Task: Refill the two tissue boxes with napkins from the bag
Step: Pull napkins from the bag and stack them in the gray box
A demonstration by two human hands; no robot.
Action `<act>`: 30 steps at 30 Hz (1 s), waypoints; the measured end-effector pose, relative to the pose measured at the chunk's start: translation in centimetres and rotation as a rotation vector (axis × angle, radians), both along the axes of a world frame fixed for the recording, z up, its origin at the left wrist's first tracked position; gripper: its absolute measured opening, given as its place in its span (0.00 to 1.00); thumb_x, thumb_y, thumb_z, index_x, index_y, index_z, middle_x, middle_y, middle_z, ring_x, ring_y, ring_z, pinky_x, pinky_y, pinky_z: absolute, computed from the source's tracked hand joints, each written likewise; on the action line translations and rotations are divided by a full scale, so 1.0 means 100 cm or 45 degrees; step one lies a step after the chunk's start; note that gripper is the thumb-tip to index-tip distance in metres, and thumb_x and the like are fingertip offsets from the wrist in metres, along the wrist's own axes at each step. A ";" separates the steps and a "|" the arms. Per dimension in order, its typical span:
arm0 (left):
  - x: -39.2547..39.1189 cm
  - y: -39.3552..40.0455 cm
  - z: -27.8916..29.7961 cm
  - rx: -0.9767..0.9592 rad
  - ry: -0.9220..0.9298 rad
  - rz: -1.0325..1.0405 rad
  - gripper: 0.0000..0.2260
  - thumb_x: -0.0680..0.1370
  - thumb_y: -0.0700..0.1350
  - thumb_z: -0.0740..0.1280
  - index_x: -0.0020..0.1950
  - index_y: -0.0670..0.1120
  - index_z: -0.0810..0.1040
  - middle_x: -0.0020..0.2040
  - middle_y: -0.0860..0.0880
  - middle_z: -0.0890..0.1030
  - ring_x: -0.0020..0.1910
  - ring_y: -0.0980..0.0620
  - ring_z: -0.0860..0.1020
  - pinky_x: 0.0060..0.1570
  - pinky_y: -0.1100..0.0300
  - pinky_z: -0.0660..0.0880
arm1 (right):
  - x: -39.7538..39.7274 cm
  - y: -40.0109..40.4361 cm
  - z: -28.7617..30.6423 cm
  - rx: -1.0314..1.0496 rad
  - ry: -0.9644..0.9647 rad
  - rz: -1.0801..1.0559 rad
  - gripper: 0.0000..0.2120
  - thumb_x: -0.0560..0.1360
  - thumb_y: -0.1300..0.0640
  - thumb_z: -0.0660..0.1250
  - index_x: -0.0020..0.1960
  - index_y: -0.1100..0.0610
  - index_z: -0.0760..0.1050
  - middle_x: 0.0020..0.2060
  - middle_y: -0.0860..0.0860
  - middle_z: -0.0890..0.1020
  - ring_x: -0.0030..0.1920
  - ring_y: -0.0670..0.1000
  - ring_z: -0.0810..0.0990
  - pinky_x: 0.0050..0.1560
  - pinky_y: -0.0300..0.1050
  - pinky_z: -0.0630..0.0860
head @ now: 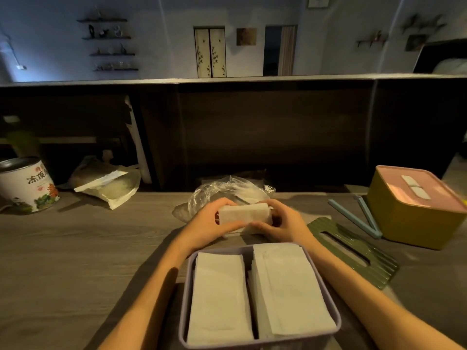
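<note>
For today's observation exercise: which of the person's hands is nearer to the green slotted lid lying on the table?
The right hand. It grips the right end of the napkin stack, just left of the green lid. The left hand grips the stack's left end, farther away.

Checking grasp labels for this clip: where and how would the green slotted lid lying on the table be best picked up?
Probably by its long near edge, coming from the person's right side. The green slotted lid lies flat on the table, so fingers must pinch an edge or hook the central slot. Both the left hand and right hand currently hold a napkin stack.
</note>
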State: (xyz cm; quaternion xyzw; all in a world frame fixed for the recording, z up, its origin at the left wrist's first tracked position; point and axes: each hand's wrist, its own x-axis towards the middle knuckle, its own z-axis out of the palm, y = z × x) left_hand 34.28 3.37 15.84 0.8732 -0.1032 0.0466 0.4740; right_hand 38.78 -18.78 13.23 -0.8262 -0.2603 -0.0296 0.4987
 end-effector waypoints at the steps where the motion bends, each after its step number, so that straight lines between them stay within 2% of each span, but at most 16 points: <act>1: -0.002 0.003 0.000 0.020 -0.027 -0.004 0.11 0.76 0.50 0.74 0.57 0.53 0.79 0.51 0.54 0.81 0.50 0.56 0.81 0.43 0.63 0.79 | -0.002 -0.003 0.003 -0.025 -0.015 0.013 0.20 0.75 0.51 0.76 0.65 0.52 0.77 0.56 0.45 0.84 0.55 0.42 0.83 0.53 0.35 0.80; 3: -0.008 0.004 0.004 -0.011 -0.048 0.036 0.08 0.77 0.47 0.73 0.55 0.52 0.80 0.49 0.53 0.83 0.49 0.56 0.82 0.46 0.59 0.81 | -0.008 -0.006 0.014 -0.007 0.014 0.041 0.16 0.76 0.53 0.75 0.62 0.53 0.80 0.53 0.46 0.86 0.53 0.42 0.84 0.52 0.38 0.82; 6: -0.020 0.008 0.023 -0.003 -0.089 0.059 0.06 0.78 0.46 0.72 0.55 0.51 0.82 0.48 0.54 0.84 0.49 0.58 0.82 0.50 0.57 0.81 | -0.015 -0.006 0.039 0.024 0.063 0.082 0.14 0.75 0.54 0.74 0.60 0.55 0.82 0.49 0.48 0.87 0.49 0.44 0.86 0.44 0.40 0.84; 9: -0.046 0.006 0.053 -0.071 -0.093 0.089 0.08 0.79 0.46 0.70 0.58 0.50 0.81 0.51 0.53 0.84 0.51 0.60 0.82 0.52 0.57 0.81 | -0.025 -0.005 0.077 -0.034 0.059 0.077 0.14 0.76 0.51 0.74 0.58 0.55 0.82 0.45 0.46 0.87 0.44 0.43 0.86 0.40 0.37 0.82; 11: -0.068 0.005 0.074 -0.103 -0.078 0.163 0.09 0.80 0.48 0.69 0.59 0.51 0.81 0.51 0.54 0.84 0.50 0.62 0.81 0.50 0.60 0.81 | -0.037 -0.004 0.103 -0.037 0.059 0.053 0.12 0.76 0.48 0.74 0.55 0.53 0.82 0.40 0.45 0.86 0.40 0.41 0.85 0.37 0.33 0.78; 14: -0.104 0.004 0.103 -0.074 -0.029 0.271 0.09 0.78 0.49 0.71 0.58 0.52 0.81 0.51 0.54 0.84 0.49 0.59 0.82 0.47 0.62 0.80 | -0.059 0.000 0.132 -0.086 0.121 0.083 0.12 0.75 0.45 0.73 0.53 0.51 0.82 0.41 0.46 0.87 0.38 0.42 0.85 0.36 0.31 0.76; 18: -0.150 0.000 0.125 -0.113 0.246 0.153 0.16 0.74 0.46 0.76 0.59 0.50 0.77 0.46 0.49 0.87 0.44 0.55 0.85 0.39 0.64 0.80 | -0.084 0.006 0.151 -0.313 0.192 0.129 0.12 0.75 0.42 0.72 0.53 0.48 0.84 0.42 0.47 0.86 0.34 0.40 0.81 0.35 0.30 0.75; 21: -0.174 -0.009 0.125 -0.055 0.376 0.134 0.21 0.71 0.43 0.78 0.60 0.48 0.75 0.44 0.46 0.87 0.42 0.51 0.86 0.38 0.62 0.81 | -0.099 0.015 0.152 -0.491 0.209 0.138 0.11 0.75 0.44 0.74 0.54 0.49 0.84 0.41 0.45 0.86 0.36 0.39 0.83 0.34 0.29 0.75; 25: -0.188 -0.018 0.111 0.087 0.325 0.247 0.23 0.68 0.44 0.81 0.57 0.46 0.74 0.39 0.47 0.85 0.35 0.55 0.84 0.32 0.65 0.79 | -0.112 0.023 0.150 -0.678 0.253 0.153 0.13 0.76 0.51 0.75 0.59 0.52 0.83 0.44 0.47 0.86 0.42 0.43 0.85 0.40 0.32 0.78; 30: -0.193 -0.024 0.103 0.478 0.170 0.313 0.23 0.66 0.50 0.82 0.53 0.51 0.72 0.38 0.50 0.85 0.38 0.57 0.82 0.43 0.58 0.80 | -0.125 0.033 0.142 -0.761 0.116 0.099 0.13 0.74 0.53 0.76 0.58 0.53 0.83 0.42 0.46 0.84 0.42 0.43 0.85 0.44 0.35 0.76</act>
